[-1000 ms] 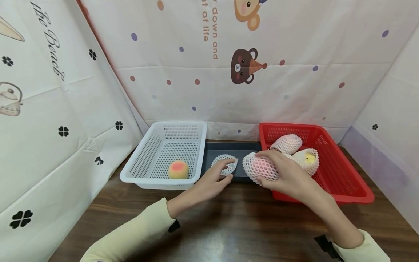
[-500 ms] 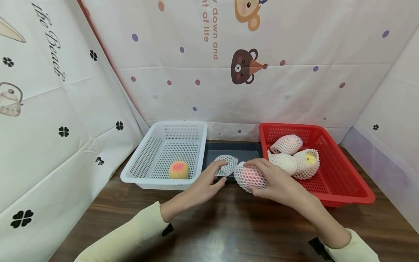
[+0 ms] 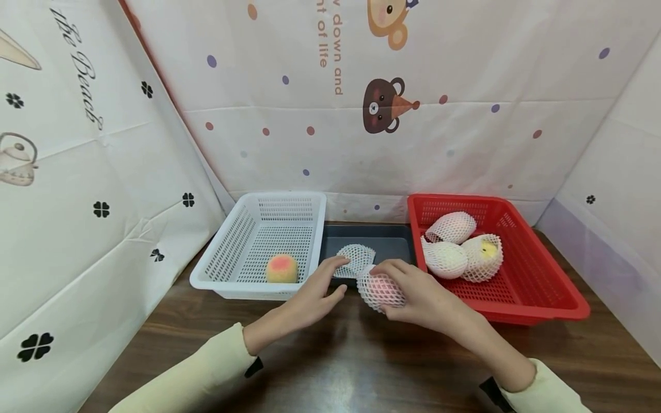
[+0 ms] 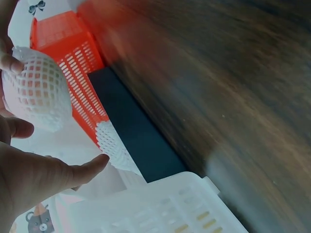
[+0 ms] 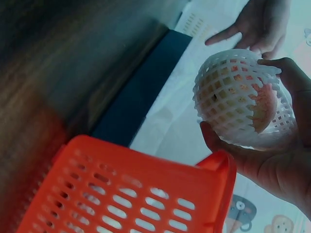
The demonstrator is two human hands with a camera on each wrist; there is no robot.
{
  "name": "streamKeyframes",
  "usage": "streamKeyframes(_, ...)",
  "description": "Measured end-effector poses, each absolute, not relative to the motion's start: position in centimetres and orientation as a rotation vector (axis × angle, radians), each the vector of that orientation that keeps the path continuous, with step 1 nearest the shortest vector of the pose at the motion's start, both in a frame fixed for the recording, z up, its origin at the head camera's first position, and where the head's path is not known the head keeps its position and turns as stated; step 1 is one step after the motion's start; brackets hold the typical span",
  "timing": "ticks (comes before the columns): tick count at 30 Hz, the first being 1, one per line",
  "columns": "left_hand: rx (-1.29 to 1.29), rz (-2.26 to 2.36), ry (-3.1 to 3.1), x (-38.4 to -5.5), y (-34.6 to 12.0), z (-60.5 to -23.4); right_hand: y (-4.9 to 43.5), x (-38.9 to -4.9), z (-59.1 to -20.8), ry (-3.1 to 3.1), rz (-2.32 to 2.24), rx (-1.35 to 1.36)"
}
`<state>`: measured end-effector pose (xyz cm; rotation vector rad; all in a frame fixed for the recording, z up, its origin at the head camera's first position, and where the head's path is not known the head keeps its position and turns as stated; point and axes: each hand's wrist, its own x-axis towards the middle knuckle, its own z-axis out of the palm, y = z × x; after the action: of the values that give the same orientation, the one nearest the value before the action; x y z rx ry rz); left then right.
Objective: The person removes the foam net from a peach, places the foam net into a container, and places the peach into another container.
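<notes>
Saw a dark wooden desk [image 3: 330, 367], a pale cloth [image 3: 341, 158] behind it with a brown bear [image 3: 379, 106], dots [image 3: 310, 131] and sideways lettering [image 3: 338, 57], and black clovers [image 3: 101, 209] on the left-hand cloth [image 3: 121, 172].

Makeshift tabletop booth, printed sheets [image 3: 248, 149] L, R & back, wood-grain tbl [image 3: 330, 367]

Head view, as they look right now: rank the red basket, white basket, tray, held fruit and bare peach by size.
Largest to smallest:
1. Red basket
2. White basket
3. Tray, partly hidden
4. Held fruit, net included, partly covered
5. Bare peach
</notes>
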<state>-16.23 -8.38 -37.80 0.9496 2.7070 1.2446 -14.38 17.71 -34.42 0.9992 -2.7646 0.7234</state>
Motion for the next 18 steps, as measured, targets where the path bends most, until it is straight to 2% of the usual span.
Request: streamKeyframes(18,1.036,0.98,2.713,-15.4,-9.0,-39.2,16.3,-14.4,-38.8,-2.744,0.681,1.182)
